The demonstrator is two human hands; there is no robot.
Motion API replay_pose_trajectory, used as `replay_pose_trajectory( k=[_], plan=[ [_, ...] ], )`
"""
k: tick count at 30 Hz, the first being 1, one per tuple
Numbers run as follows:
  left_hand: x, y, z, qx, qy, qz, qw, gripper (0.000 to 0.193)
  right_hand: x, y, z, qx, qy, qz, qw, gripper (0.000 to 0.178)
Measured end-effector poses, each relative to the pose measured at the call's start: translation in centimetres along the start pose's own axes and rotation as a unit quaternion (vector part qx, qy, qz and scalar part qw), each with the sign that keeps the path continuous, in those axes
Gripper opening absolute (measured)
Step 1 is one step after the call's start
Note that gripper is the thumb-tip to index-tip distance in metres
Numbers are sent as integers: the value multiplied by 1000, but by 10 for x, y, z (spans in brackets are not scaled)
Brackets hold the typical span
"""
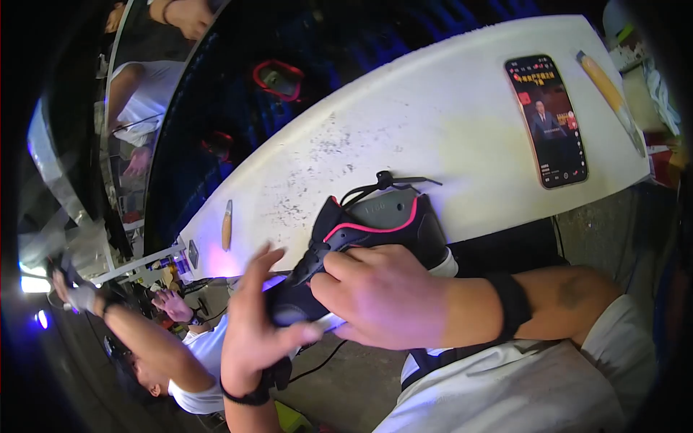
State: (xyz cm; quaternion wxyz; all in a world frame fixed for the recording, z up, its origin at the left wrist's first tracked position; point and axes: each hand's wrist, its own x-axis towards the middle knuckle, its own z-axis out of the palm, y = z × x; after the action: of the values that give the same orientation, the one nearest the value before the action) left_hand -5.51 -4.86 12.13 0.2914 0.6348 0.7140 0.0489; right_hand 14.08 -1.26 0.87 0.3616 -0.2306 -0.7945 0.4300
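Note:
A dark grey and black sneaker (375, 216) with bright pink trim, black laces and a white sole lies tilted over the table's near edge, toe toward the lower left. My right hand (390, 296) is closed against the sneaker's near side, fingers curled; whatever they pinch is hidden under them. Around the toe, my left hand (253, 317) has its thumb and fingers spread apart, the thumb near the sole. Whether it touches the toe I cannot tell. The laces trail over the far side of the sneaker.
The white scuffed table (447, 108) bears a lit phone (550, 123), a wooden-handled tool (610, 94) at the far right and a small wooden-handled knife (227, 227) at the left. Behind runs a dark conveyor (231, 65) with red-rimmed pieces. A co-worker (166, 353) is at the lower left.

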Motion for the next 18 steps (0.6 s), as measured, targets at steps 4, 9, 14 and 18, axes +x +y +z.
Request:
replay_pose_trajectory(
  k=[4, 9, 14, 18],
  plan=[
    [2, -56, 16, -194, -152, -113, 963, 75, -6, 4, -15, 124, -3, 17, 992, 32],
    [7, -96, 83, -370, -139, -23, 918, 91, -65, 29, -85, -103, 19, 192, 976, 65],
    [28, -8, 115, -511, 53, 129, 848, 117, -25, -23, -169, -168, 144, 44, 974, 64],
    [59, 72, 53, -306, 237, 349, 854, 120, 7, -24, -180, 16, 177, -77, 981, 67]
  ],
)
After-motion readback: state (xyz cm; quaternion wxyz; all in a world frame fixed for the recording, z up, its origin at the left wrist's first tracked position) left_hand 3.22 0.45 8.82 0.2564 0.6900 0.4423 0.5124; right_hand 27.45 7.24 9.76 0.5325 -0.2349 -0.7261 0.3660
